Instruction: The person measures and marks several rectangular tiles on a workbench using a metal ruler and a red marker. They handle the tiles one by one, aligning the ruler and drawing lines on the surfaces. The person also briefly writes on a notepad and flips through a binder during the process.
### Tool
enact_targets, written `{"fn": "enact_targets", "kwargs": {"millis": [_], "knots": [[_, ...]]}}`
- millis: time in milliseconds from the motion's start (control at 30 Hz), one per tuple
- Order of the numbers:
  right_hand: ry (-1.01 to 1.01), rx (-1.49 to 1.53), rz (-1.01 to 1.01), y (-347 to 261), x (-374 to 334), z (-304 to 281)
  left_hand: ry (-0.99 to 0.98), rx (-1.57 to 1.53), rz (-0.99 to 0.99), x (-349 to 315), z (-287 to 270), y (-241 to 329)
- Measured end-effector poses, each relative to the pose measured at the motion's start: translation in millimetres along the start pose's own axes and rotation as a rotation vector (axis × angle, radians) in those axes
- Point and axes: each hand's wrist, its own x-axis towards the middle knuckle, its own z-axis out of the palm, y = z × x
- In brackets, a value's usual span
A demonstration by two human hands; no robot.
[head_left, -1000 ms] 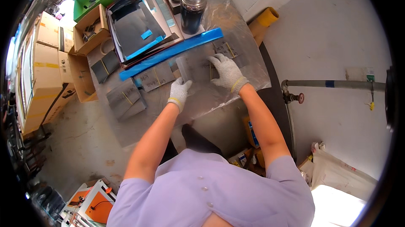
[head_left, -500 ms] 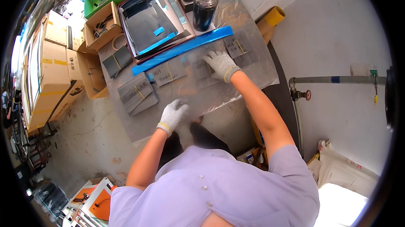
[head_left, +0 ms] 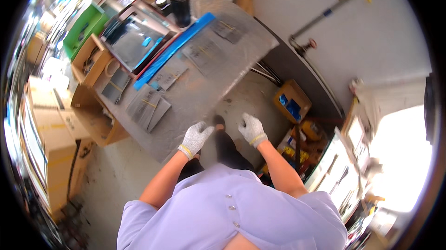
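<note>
My left hand (head_left: 196, 138), in a light grey knit glove with a yellow cuff edge, hovers by the table's near edge. Its fingers are loosely bent, the thumb stands apart, and it holds nothing. Gloved the same way, my right hand (head_left: 252, 129) hangs in front of my body beyond the table edge, thumb apart from the curved fingers and nothing in it. On the plastic-covered table (head_left: 200, 93) lie several flat grey stacks with yellow bands: a fanned stack (head_left: 147, 107) nearest my left hand, a small stack (head_left: 170, 78), a larger one (head_left: 204, 55) and a far one (head_left: 227, 30).
A blue strip (head_left: 176, 49) runs along a tray of dark sheets (head_left: 132, 38). Behind it stands an uncapped dark flask (head_left: 180, 6). Cardboard boxes (head_left: 55, 134) and a green bin (head_left: 84, 31) line the left. At right are a pipe valve (head_left: 310, 45) and a floor carton (head_left: 291, 101).
My right hand has left the stack on the table and drawn back toward my body. The view has turned rightward, showing more of the floor and right side.
</note>
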Motion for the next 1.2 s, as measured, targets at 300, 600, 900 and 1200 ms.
{"fn": "enact_targets", "kwargs": {"millis": [300,600,900,1200], "knots": [[0.478,0.158,0.567,15.1,-281.6,54.2,-0.372,0.016,-0.001,-66.3,43.7,-32.2],[0.768,0.344,0.983,29.9,-484.6,110.0,-0.896,0.283,0.092,-128.6,161.7,-6.7],[1.093,0.447,1.500,6.7,-717.5,230.0,-1.321,0.629,0.254,-318.2,342.3,-2.7],[1.259,0.437,1.870,110.1,-849.5,256.7,-1.667,0.792,0.668,-520.5,479.4,-95.9]]}}
